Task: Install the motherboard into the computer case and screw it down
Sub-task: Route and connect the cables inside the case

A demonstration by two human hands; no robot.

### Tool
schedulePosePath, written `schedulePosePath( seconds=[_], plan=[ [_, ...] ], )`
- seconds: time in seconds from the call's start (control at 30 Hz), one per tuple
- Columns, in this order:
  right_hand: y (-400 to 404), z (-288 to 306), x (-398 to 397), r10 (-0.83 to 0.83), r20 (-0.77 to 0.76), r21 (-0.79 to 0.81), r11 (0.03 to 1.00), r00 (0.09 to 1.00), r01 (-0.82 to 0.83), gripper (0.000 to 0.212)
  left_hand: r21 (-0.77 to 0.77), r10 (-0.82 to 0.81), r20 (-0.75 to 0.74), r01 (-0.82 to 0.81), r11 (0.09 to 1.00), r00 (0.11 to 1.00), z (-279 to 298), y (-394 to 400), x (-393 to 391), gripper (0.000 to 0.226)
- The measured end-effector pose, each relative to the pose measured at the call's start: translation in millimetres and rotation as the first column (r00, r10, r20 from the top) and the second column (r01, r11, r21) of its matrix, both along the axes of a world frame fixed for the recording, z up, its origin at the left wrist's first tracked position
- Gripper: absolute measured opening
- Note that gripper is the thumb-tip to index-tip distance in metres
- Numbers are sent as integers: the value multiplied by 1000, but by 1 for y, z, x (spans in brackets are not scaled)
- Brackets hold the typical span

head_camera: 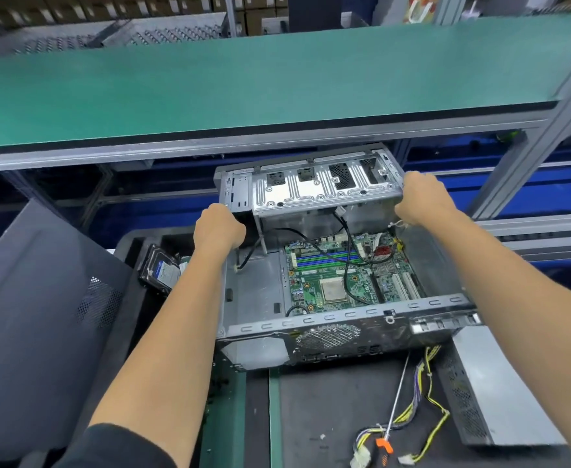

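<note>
While your left hand [219, 228] and right hand [424, 197] grip the hinged drive cage [314, 187], you hold it up, exposing the motherboard [341, 275] inside the computer case [344, 336] for screwing.

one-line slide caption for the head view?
Both hands, left and right, grip the raised drive cage above the motherboard seated in the open case.

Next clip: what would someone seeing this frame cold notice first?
Two bare hands, left hand and right hand, grip the ends of the silver metal drive cage, tilted up at the far side of the open grey computer case. Below it, the green motherboard lies inside the case with black cables draped over it. A long screwdriver with an orange-and-black handle lies on the dark mat in front.
</note>
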State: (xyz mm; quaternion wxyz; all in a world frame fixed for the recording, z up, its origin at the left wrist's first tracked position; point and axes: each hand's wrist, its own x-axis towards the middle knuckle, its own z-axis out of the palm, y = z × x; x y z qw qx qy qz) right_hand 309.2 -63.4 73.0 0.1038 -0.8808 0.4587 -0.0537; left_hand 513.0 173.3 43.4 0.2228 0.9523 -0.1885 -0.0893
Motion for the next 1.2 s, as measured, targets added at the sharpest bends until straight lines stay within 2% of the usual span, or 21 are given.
schedulePosePath(
  seconds=[0.13,0.2,0.33,0.6,0.93,1.2],
  plan=[
    [-5,-3,9,17,26,-3,1000,1000,-17,21,-4,37,10,-37,999,999,-1,-4,3,16],
    [-7,-8,12,9,33,5,1000,999,-10,15,-3,54,6,-54,999,998,-4,-6,3,26],
    [-14,-20,10,0,59,6,1000,998,-1,18,-1,79,0,-79,997,997,-11,-13,-1,40],
    [-40,-45,-12,-43,27,15,999,999,43,22,17,57,-25,-57,998,998,-29,-40,-17,40],
    [-76,-47,-43,-111,2,9,994,994,111,21,1,5,-31,-5,1000,999,-31,-86,-39,40],
    [-81,-52,-44,-117,-65,-46,992,991,114,26,20,34,-4,-33,999,999,-36,-96,-41,40]
  ],
)
